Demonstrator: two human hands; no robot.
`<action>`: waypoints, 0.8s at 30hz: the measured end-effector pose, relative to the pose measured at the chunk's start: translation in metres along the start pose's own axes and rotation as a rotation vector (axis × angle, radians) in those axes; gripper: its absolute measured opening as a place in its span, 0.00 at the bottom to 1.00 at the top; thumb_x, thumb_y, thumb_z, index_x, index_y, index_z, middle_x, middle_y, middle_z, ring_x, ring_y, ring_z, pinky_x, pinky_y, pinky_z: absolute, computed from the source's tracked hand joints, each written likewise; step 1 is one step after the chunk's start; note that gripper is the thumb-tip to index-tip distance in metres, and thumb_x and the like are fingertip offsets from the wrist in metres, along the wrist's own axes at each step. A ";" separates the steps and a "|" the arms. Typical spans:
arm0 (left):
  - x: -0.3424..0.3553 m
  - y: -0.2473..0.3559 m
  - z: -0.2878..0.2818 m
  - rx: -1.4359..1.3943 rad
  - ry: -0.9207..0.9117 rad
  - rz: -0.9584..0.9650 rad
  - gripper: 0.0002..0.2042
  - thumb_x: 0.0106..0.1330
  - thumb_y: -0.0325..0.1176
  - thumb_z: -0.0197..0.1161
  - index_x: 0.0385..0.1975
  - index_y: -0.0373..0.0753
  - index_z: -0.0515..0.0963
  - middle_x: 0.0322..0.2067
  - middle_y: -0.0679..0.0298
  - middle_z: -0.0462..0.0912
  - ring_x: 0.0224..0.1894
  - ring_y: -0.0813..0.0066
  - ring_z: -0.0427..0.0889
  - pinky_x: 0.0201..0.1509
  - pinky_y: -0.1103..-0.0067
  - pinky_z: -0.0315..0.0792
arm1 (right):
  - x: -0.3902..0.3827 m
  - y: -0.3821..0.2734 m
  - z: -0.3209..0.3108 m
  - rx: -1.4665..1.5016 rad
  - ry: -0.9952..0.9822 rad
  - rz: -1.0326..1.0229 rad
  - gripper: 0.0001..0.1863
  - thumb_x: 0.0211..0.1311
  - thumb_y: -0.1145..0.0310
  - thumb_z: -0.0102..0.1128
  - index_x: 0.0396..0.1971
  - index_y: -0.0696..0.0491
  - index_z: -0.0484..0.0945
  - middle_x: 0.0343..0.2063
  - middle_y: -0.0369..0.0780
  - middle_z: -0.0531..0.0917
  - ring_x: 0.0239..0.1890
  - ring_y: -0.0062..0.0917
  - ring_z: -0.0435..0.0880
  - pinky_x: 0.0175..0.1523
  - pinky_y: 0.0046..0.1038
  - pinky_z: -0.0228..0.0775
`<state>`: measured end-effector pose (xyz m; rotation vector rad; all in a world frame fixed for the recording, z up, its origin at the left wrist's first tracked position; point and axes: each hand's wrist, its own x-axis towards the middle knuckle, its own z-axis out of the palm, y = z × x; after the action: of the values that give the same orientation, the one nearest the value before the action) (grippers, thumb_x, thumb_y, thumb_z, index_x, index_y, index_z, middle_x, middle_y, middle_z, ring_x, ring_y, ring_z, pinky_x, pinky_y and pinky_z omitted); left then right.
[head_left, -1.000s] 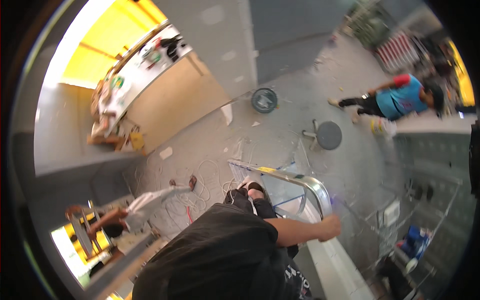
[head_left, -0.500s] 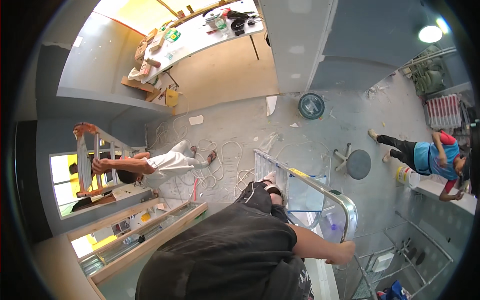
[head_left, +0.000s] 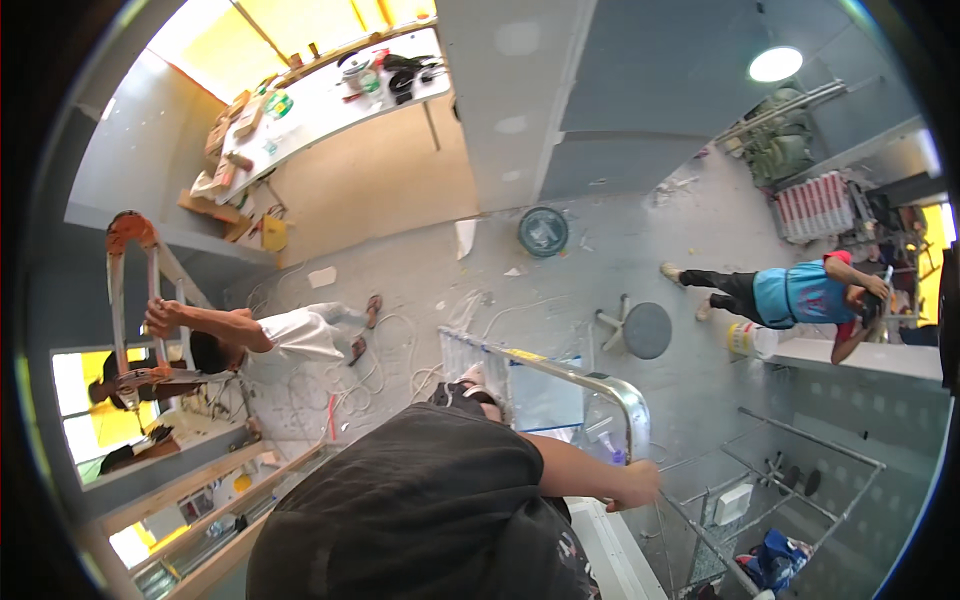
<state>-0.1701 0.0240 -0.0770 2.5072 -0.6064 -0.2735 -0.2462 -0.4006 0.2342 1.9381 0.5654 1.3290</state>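
Littered grey floor [head_left: 600, 230] far below; right hand [head_left: 638, 487] wrapped tight round ladder rail [head_left: 620, 395]; left hand unseen; advice: keep grip firm, weight centred.

Brown cardboard boxes [head_left: 222, 150] lie stacked at the left end of the long white table [head_left: 330, 100] at the top. A yellow box [head_left: 273, 233] stands on the floor just below that end. A small white box [head_left: 733, 503] sits among the metal rails at lower right, near a blue bag [head_left: 783, 556].
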 end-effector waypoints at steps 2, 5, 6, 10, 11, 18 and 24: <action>-0.037 -0.008 0.007 -0.019 -0.031 -0.192 0.22 0.25 0.39 0.88 0.27 0.47 0.92 0.29 0.65 0.90 0.35 0.64 0.90 0.38 0.70 0.81 | 0.024 -0.045 0.046 0.155 0.035 -0.035 0.05 0.76 0.73 0.53 0.39 0.56 0.77 0.35 0.44 0.80 0.36 0.45 0.80 0.47 0.48 0.76; -0.011 -0.005 0.011 -0.105 -0.024 -0.112 0.21 0.29 0.42 0.88 0.27 0.47 0.91 0.32 0.63 0.90 0.38 0.63 0.90 0.41 0.69 0.81 | 0.048 -0.034 0.000 0.124 0.018 -0.018 0.10 0.78 0.69 0.51 0.33 0.54 0.76 0.29 0.42 0.77 0.31 0.42 0.77 0.38 0.43 0.71; -0.011 -0.003 0.010 -0.090 -0.053 -0.108 0.20 0.31 0.43 0.88 0.28 0.47 0.91 0.33 0.63 0.90 0.39 0.63 0.90 0.42 0.68 0.82 | 0.043 -0.030 0.002 0.107 0.041 0.007 0.08 0.76 0.67 0.57 0.36 0.54 0.79 0.30 0.42 0.80 0.32 0.42 0.80 0.38 0.45 0.72; -0.029 -0.008 -0.019 -0.025 -0.113 -0.009 0.21 0.42 0.50 0.83 0.34 0.43 0.90 0.33 0.59 0.90 0.40 0.58 0.90 0.43 0.64 0.82 | 0.060 -0.031 -0.005 0.203 -0.139 0.122 0.06 0.73 0.70 0.60 0.39 0.57 0.80 0.28 0.45 0.82 0.30 0.44 0.81 0.36 0.45 0.72; -0.025 -0.010 -0.020 -0.028 -0.111 0.028 0.22 0.44 0.51 0.81 0.34 0.43 0.89 0.33 0.58 0.90 0.40 0.58 0.90 0.43 0.64 0.82 | 0.053 -0.023 0.000 0.209 -0.149 0.126 0.06 0.72 0.71 0.59 0.40 0.57 0.80 0.28 0.46 0.81 0.29 0.45 0.80 0.36 0.45 0.72; -0.015 -0.005 -0.037 -0.004 -0.200 0.011 0.25 0.46 0.54 0.79 0.38 0.40 0.88 0.36 0.54 0.89 0.42 0.54 0.89 0.45 0.61 0.82 | 0.043 -0.012 0.007 0.281 -0.099 0.254 0.08 0.70 0.69 0.57 0.32 0.57 0.79 0.26 0.46 0.79 0.27 0.45 0.78 0.35 0.45 0.69; -0.021 -0.006 -0.023 -0.022 -0.138 -0.026 0.26 0.40 0.53 0.82 0.36 0.42 0.88 0.35 0.58 0.89 0.41 0.55 0.89 0.46 0.62 0.82 | 0.031 -0.013 0.010 0.322 -0.018 0.252 0.18 0.76 0.58 0.56 0.32 0.58 0.79 0.27 0.47 0.79 0.27 0.45 0.77 0.33 0.45 0.70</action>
<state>-0.1790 0.0488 -0.0594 2.4909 -0.6216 -0.4637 -0.2247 -0.3735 0.2416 2.3441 0.5681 1.4415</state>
